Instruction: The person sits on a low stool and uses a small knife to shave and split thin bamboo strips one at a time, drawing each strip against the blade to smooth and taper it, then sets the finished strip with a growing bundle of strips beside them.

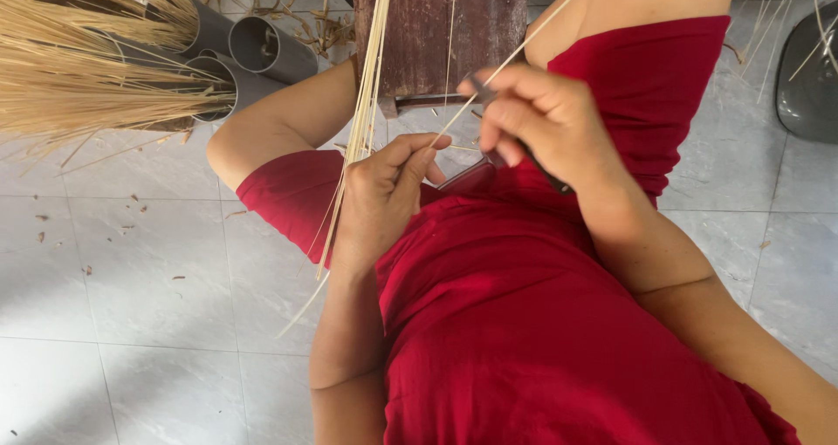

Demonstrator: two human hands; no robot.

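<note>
Two hands (384,192) (541,118), one knife (515,144)

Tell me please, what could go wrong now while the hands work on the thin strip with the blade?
1. The right hand holds a knife whose blade lies close to the left hand fingers pinching the strip; a slip might cut them.
2. The blade rests over the red-clothed lap, so a slip could reach it.
3. The left hand's bundle of strips could slide loose.
</note>
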